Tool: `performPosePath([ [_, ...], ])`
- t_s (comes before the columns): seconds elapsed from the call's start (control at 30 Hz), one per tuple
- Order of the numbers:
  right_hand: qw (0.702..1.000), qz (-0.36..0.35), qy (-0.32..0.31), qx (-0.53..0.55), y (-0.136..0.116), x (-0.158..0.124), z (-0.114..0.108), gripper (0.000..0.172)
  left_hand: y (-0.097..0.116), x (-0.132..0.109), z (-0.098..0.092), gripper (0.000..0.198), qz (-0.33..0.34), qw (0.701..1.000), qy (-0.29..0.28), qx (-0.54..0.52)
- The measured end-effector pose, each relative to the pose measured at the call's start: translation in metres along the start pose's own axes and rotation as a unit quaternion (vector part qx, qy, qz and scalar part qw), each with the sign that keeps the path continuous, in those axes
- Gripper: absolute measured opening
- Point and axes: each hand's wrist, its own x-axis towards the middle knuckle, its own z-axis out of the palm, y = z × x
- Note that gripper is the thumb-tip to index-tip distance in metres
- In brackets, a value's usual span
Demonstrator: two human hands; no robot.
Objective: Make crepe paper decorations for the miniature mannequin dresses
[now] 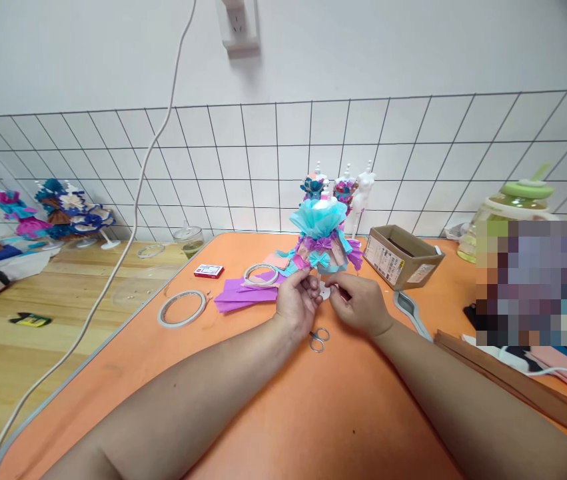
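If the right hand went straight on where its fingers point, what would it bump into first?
The right hand would probably meet the small white piece below the paper dress, then the left hand. It may be touching that piece now; depth is unclear.

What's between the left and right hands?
In the head view, a white piece, apparently the base of the paper-dressed figure, shows between the left hand and right hand.

A craft workspace: paper-dressed mannequins (319, 220) at nine and two o'clock, tape (162, 311) at eight and scissors (318, 338) at five on the tabletop (303, 413).
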Motion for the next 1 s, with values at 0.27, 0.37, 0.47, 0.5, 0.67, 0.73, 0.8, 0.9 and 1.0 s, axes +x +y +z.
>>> performPosePath([
  [0.27,0.995,0.023,-0.082,-0.047,0.004,-0.001,0.001,0.026,0.003,-0.008,0.005,0.01,-0.046,0.997,0.014,-0.056],
  [0.37,0.99,0.02,-0.125,-0.069,0.002,0.0,0.003,0.024,0.003,-0.008,0.003,0.009,-0.043,0.997,0.015,-0.063],
  [0.47,0.984,0.018,-0.153,-0.086,0.0,0.001,0.004,0.02,0.003,-0.007,0.002,0.011,-0.047,0.997,0.009,-0.06],
  [0.5,0.984,0.021,-0.153,-0.091,0.0,0.001,0.004,0.019,0.002,-0.007,0.002,0.011,-0.045,0.997,0.007,-0.056],
  [0.67,0.988,0.07,-0.076,-0.117,0.001,0.002,0.003,0.021,-0.002,-0.006,0.0,0.021,-0.025,1.0,0.003,-0.005],
  [0.73,0.989,0.079,-0.042,-0.12,0.002,0.002,0.002,0.021,-0.002,-0.005,-0.001,0.026,-0.031,1.0,0.005,-0.003],
  [0.8,0.991,0.069,-0.023,-0.114,0.002,0.003,0.001,0.021,-0.002,-0.005,-0.001,0.028,-0.044,0.999,0.007,-0.014],
  [0.9,0.995,0.03,-0.004,-0.097,-0.001,0.002,0.0,0.021,-0.001,-0.004,0.0,0.026,-0.055,0.998,0.005,-0.025],
  [1.0,0.997,-0.031,0.007,-0.066,-0.004,0.0,-0.004,0.018,-0.001,-0.005,0.002,0.027,-0.042,0.999,-0.01,-0.022],
])
